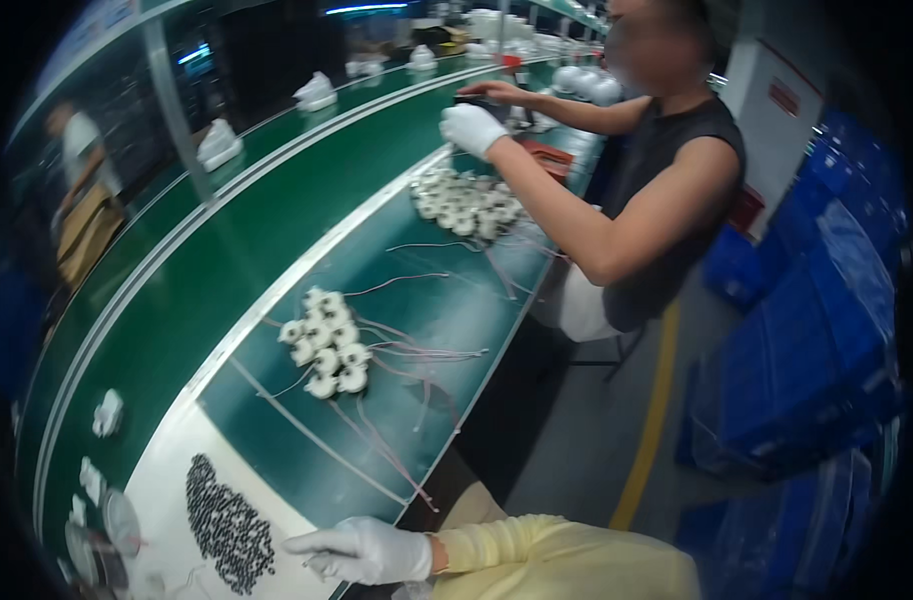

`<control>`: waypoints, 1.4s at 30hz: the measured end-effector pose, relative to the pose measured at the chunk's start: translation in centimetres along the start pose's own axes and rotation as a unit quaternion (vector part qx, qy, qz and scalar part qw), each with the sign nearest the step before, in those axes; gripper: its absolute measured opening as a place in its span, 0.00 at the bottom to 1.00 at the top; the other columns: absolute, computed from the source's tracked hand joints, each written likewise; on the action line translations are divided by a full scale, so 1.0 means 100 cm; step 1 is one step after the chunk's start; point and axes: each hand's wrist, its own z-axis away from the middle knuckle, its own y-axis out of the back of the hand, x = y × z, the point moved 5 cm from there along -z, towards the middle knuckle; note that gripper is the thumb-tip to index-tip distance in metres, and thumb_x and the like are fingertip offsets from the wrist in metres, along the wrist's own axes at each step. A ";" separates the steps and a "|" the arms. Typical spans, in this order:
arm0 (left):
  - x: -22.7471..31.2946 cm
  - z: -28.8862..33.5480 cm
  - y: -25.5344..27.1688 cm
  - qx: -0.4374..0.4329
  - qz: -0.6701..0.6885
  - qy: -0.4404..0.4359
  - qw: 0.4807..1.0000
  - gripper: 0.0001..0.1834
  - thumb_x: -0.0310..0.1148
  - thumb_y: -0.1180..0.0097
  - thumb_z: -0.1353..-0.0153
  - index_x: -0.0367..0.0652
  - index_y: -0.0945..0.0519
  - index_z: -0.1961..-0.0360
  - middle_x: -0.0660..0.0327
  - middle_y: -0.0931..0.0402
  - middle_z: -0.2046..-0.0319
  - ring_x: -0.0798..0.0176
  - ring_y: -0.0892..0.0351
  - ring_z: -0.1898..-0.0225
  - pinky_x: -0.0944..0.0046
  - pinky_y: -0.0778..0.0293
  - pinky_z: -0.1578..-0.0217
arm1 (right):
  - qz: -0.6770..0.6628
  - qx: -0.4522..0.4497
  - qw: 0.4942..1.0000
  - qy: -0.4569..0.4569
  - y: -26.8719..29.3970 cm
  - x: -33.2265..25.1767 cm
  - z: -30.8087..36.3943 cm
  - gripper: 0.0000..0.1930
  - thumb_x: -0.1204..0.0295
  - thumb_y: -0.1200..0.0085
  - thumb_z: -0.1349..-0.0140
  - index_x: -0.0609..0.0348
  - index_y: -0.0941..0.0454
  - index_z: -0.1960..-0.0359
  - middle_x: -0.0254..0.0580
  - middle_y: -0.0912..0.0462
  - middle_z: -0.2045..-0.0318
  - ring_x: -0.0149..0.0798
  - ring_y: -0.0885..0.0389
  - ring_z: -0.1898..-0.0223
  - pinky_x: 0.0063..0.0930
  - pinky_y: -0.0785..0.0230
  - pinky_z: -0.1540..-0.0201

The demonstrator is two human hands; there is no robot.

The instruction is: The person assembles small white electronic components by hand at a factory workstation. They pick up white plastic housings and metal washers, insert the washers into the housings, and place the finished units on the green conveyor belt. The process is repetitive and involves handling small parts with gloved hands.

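Observation:
My right hand (369,552), in a white glove below a yellow sleeve, reaches in from the lower right over the bench's near end. Its forefinger points left and looks apart from the thumb; I make out nothing held. Just left of the fingertips, a heap of small black parts (227,525) lies on a white board (172,455). Farther along the green bench top sits a cluster of white round parts (325,342) with dark centres, their thin pink and white wires (427,352) trailing right. My left hand does not show.
A co-worker (667,190) sits farther along, one gloved hand (474,130) over the bench beside more white wired parts (467,203). A green conveyor (277,210) curves past on the left, carrying white pieces (220,143). Blue crates (797,350) stand at right. Clear containers (102,545) sit lower left.

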 end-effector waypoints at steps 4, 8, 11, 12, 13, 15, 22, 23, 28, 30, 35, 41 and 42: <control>-0.013 0.017 -0.039 -0.029 -0.287 -0.123 0.949 0.14 0.30 0.45 0.29 0.36 0.21 0.46 0.49 0.20 0.50 0.42 0.25 0.42 0.43 0.33 0.33 | 0.045 0.057 0.992 0.100 -0.010 -0.006 0.003 0.16 0.73 0.42 0.30 0.65 0.22 0.44 0.43 0.15 0.73 0.42 0.14 0.74 0.32 0.23 0.67; 0.027 0.000 0.000 0.063 0.016 -0.030 0.997 0.14 0.32 0.48 0.27 0.33 0.21 0.47 0.48 0.20 0.52 0.42 0.23 0.45 0.45 0.29 0.38 | 0.154 0.063 0.981 0.099 -0.014 -0.003 0.003 0.17 0.71 0.35 0.37 0.61 0.22 0.47 0.41 0.15 0.74 0.43 0.15 0.76 0.33 0.25 0.71; 0.039 -0.002 0.009 0.086 0.121 0.005 0.989 0.14 0.32 0.48 0.27 0.33 0.21 0.48 0.47 0.20 0.52 0.43 0.23 0.46 0.45 0.29 0.39 | 0.191 0.085 0.968 0.138 -0.022 0.005 0.001 0.19 0.71 0.30 0.43 0.55 0.21 0.50 0.38 0.16 0.75 0.43 0.16 0.76 0.33 0.27 0.73; 0.042 -0.003 0.007 0.088 0.137 0.014 0.987 0.14 0.32 0.48 0.27 0.33 0.21 0.48 0.47 0.20 0.52 0.43 0.23 0.46 0.45 0.29 0.39 | 0.218 0.081 0.962 0.140 -0.020 0.001 0.001 0.19 0.70 0.29 0.43 0.55 0.21 0.51 0.37 0.16 0.75 0.43 0.16 0.76 0.34 0.27 0.73; 0.043 -0.002 0.007 0.090 0.150 0.021 0.984 0.14 0.32 0.48 0.27 0.33 0.21 0.48 0.47 0.20 0.52 0.43 0.23 0.46 0.45 0.28 0.39 | 0.244 0.077 0.956 0.143 -0.019 -0.002 0.000 0.19 0.69 0.28 0.44 0.54 0.21 0.52 0.37 0.16 0.76 0.44 0.16 0.76 0.34 0.28 0.74; 0.041 -0.001 0.006 0.094 0.170 0.033 0.980 0.14 0.33 0.48 0.27 0.33 0.21 0.48 0.47 0.20 0.53 0.43 0.23 0.47 0.45 0.28 0.40 | 0.299 0.071 0.941 0.142 -0.023 -0.006 -0.003 0.17 0.64 0.29 0.43 0.52 0.20 0.55 0.36 0.17 0.78 0.45 0.19 0.78 0.35 0.32 0.75; 0.034 0.003 0.002 0.101 0.208 0.061 0.971 0.15 0.33 0.49 0.26 0.32 0.21 0.50 0.47 0.20 0.54 0.43 0.22 0.49 0.46 0.27 0.42 | 0.451 0.062 0.866 0.206 -0.031 -0.010 -0.001 0.16 0.60 0.33 0.41 0.55 0.21 0.58 0.32 0.28 0.82 0.39 0.27 0.83 0.33 0.40 0.78; 0.034 0.003 0.001 0.102 0.211 0.064 0.970 0.15 0.34 0.49 0.26 0.32 0.21 0.50 0.47 0.20 0.54 0.43 0.22 0.49 0.46 0.27 0.43 | 0.465 0.062 0.856 0.218 -0.032 -0.012 -0.001 0.16 0.61 0.33 0.42 0.57 0.21 0.59 0.32 0.29 0.83 0.38 0.27 0.83 0.33 0.40 0.79; 0.030 0.003 0.001 0.106 0.221 0.071 0.967 0.15 0.34 0.50 0.26 0.31 0.21 0.50 0.47 0.20 0.55 0.44 0.22 0.50 0.47 0.27 0.44 | 0.490 0.073 0.838 0.228 -0.034 -0.019 -0.002 0.15 0.62 0.34 0.41 0.57 0.22 0.61 0.31 0.32 0.84 0.37 0.29 0.84 0.33 0.41 0.79; 0.028 0.003 0.000 0.106 0.226 0.075 0.965 0.15 0.35 0.50 0.26 0.31 0.21 0.51 0.47 0.20 0.56 0.44 0.22 0.51 0.47 0.26 0.45 | 0.498 0.080 0.830 0.240 -0.034 -0.021 -0.001 0.15 0.62 0.34 0.41 0.57 0.22 0.61 0.31 0.32 0.84 0.37 0.29 0.84 0.33 0.41 0.79; 0.025 0.003 -0.002 0.108 0.235 0.082 0.962 0.16 0.35 0.50 0.26 0.31 0.21 0.51 0.46 0.19 0.56 0.44 0.22 0.52 0.48 0.26 0.47 | 0.490 0.074 0.837 0.234 -0.034 -0.017 -0.002 0.15 0.61 0.34 0.41 0.56 0.22 0.61 0.31 0.33 0.84 0.36 0.30 0.85 0.33 0.41 0.79; 0.022 0.005 -0.003 0.113 0.241 0.087 0.960 0.16 0.36 0.51 0.25 0.30 0.21 0.52 0.46 0.19 0.57 0.44 0.21 0.53 0.48 0.25 0.49 | 0.500 0.084 0.828 0.239 -0.034 -0.021 -0.002 0.14 0.61 0.34 0.41 0.55 0.23 0.61 0.31 0.33 0.84 0.37 0.30 0.85 0.33 0.42 0.79; 0.022 0.005 -0.004 0.113 0.242 0.088 0.960 0.17 0.36 0.51 0.25 0.30 0.21 0.52 0.46 0.19 0.58 0.44 0.21 0.54 0.49 0.25 0.49 | 0.500 0.084 0.829 0.236 -0.034 -0.021 -0.002 0.14 0.61 0.34 0.41 0.55 0.23 0.62 0.31 0.33 0.84 0.37 0.30 0.85 0.33 0.42 0.79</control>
